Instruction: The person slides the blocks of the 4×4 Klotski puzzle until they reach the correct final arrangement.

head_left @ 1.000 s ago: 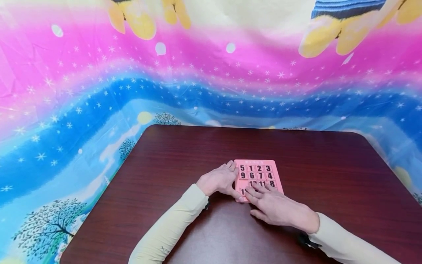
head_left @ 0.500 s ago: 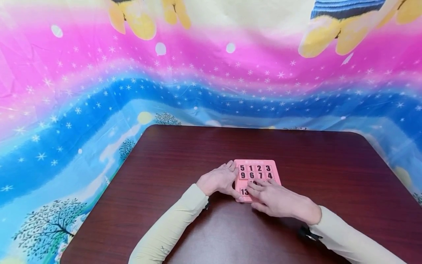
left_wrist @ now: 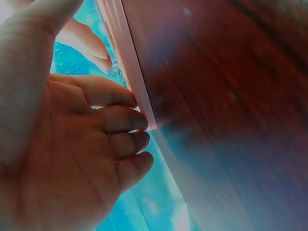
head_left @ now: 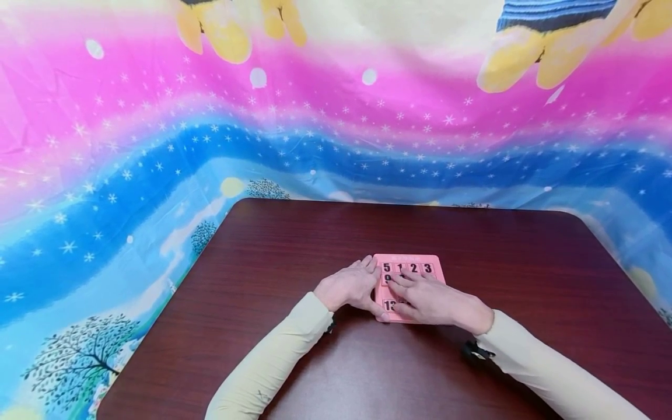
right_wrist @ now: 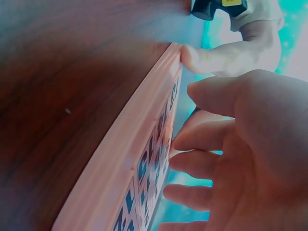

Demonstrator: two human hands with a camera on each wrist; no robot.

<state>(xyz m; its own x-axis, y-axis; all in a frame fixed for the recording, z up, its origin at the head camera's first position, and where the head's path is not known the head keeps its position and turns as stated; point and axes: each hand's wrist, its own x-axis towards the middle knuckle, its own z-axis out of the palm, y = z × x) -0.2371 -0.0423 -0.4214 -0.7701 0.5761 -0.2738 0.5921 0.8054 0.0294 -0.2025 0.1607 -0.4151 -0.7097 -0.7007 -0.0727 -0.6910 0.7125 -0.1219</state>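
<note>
A pink number sliding puzzle (head_left: 406,258) lies flat on the brown table. Along its left side rests my left hand (head_left: 352,287), fingers near the upper left corner and thumb at the lower left. The left wrist view has those fingertips against the puzzle's side edge (left_wrist: 133,62). My right hand (head_left: 433,298) reaches over the board from the right, fingers spread above the middle rows. Tiles 5, 1, 2, 3 and 13 show at least partly; most others are covered. In the right wrist view the fingers sit over the tiles (right_wrist: 143,166); contact cannot be made out.
Dark reddish-brown table (head_left: 294,245) surrounds the puzzle, its far edge curving at the corners. Behind it hangs a pink and blue patterned cloth (head_left: 336,116). Both forearms wear pale sleeves (head_left: 278,356), with a black device (head_left: 478,350) under the right wrist.
My right hand has moved up the board, from the lower rows to the 6, 7 and 4 tiles, now covering them. My left hand keeps its place at the left edge.
</note>
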